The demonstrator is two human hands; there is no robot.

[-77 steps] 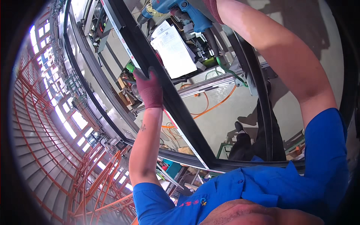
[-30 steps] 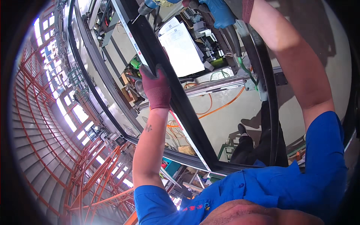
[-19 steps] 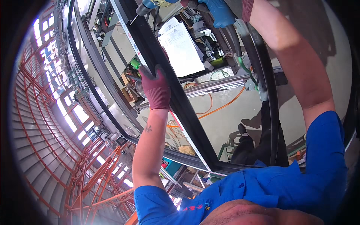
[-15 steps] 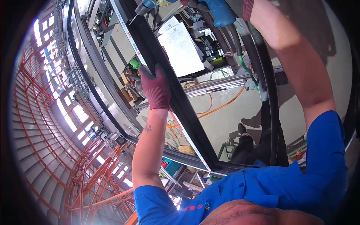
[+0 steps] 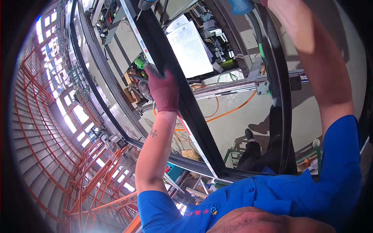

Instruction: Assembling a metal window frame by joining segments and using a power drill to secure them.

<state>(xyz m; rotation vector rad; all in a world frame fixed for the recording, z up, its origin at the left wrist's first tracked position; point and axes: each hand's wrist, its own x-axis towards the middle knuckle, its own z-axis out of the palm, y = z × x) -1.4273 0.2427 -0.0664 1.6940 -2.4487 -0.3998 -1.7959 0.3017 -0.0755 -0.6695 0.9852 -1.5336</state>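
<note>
My left hand (image 5: 163, 87), in a maroon glove with dark fingertips, is closed around a long black frame bar (image 5: 194, 120). A white strip (image 5: 139, 37) with red marks runs along the bar's left edge. At the top edge, only a bit of my right hand's maroon glove (image 5: 264, 2) shows, and its fingers are out of the picture. Next to it is the blue base of a power drill (image 5: 241, 6), which my right hand holds. The drill's front end, with a thin bit, points down over the bar's upper part; most of its body is cut off.
White paper sheets (image 5: 190, 50) lie beyond the bar beside a bin of small dark and metal parts (image 5: 219, 33). A black hose-like curved piece (image 5: 281, 77) hangs on the right. An orange hose (image 5: 233, 110) lies on the floor below a metal rail (image 5: 229, 88).
My right hand and the drill have moved up, so less of both shows. The drill's bit stays over the bar. My left hand keeps its grip on the bar.
</note>
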